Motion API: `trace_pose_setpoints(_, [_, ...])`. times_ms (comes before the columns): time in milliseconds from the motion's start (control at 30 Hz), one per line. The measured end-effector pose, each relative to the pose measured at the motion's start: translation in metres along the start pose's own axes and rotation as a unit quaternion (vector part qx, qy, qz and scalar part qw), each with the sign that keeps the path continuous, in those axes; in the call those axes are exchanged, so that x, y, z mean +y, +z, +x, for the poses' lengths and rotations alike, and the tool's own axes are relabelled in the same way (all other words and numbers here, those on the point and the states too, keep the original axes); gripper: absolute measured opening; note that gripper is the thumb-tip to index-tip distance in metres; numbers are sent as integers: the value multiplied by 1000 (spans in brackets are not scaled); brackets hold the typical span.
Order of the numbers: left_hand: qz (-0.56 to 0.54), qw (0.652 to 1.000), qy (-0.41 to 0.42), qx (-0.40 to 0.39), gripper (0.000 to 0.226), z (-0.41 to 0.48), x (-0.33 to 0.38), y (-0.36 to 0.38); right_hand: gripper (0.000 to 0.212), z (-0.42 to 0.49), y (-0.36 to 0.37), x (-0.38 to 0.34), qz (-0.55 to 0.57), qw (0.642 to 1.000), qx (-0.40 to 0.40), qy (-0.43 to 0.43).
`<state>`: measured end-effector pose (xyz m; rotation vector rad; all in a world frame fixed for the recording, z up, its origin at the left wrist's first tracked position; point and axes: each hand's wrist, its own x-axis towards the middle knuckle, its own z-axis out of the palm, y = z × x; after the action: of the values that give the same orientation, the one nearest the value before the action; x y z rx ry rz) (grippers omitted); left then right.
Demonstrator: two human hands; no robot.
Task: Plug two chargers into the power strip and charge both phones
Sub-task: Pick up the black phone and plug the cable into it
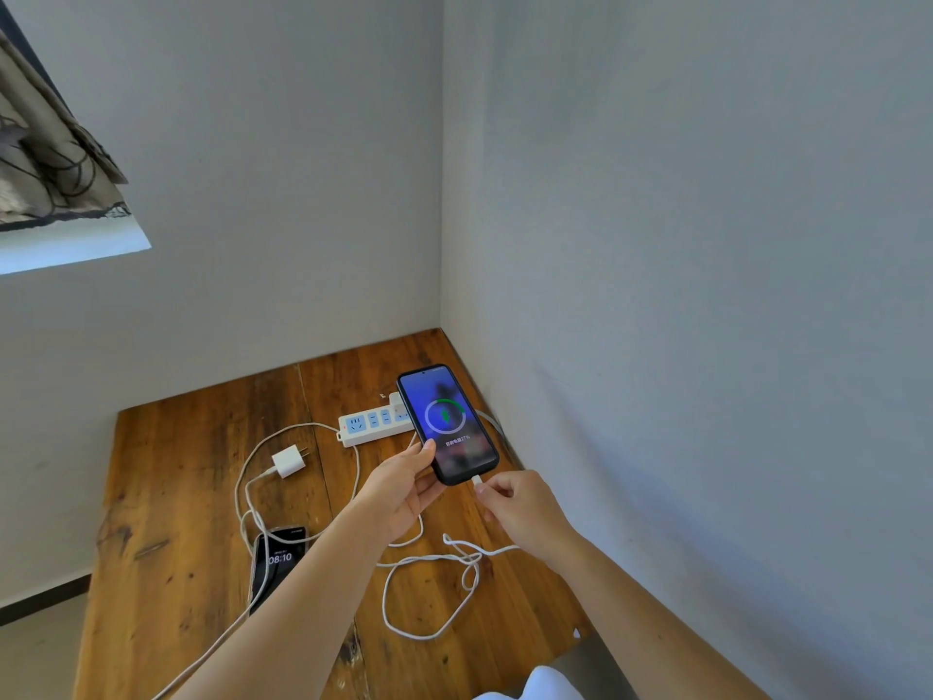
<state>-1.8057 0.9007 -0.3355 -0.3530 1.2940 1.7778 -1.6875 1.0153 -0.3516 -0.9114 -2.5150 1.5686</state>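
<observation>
My left hand [404, 490] holds a black-cased phone [447, 421] above the wooden table [166, 477]; its screen shows a green charging ring. My right hand [515, 505] pinches the white cable plug [477, 481] at the phone's bottom edge. That cable [429, 593] loops over the table. A white power strip [373, 424] lies behind the phone, its right end hidden, with one white charger [393, 397] plugged in beside the phone. A second white charger [289, 460] lies unplugged on the table. A second phone [277, 563] lies flat, screen reading 08:10, partly under my left forearm.
White walls meet in a corner right behind the power strip and run close along the table's right side. A window with a patterned curtain [45, 159] is at upper left. The second charger's cable [247, 477] curls across the table's middle.
</observation>
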Motion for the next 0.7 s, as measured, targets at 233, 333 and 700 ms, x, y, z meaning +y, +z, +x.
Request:
trace_pose_setpoints(233, [-1, 1000, -5, -4, 12, 2, 0, 0, 27, 1, -1, 0, -3, 1000, 1, -1])
trace_pose_setpoints(333, [1, 1000, -5, -3, 13, 2, 0, 1, 27, 2, -1, 1, -5, 1000, 0, 2])
trace_pose_setpoints(700, [2, 1000, -4, -4, 16, 3, 2, 1, 26, 2, -1, 0, 0, 1000, -5, 6])
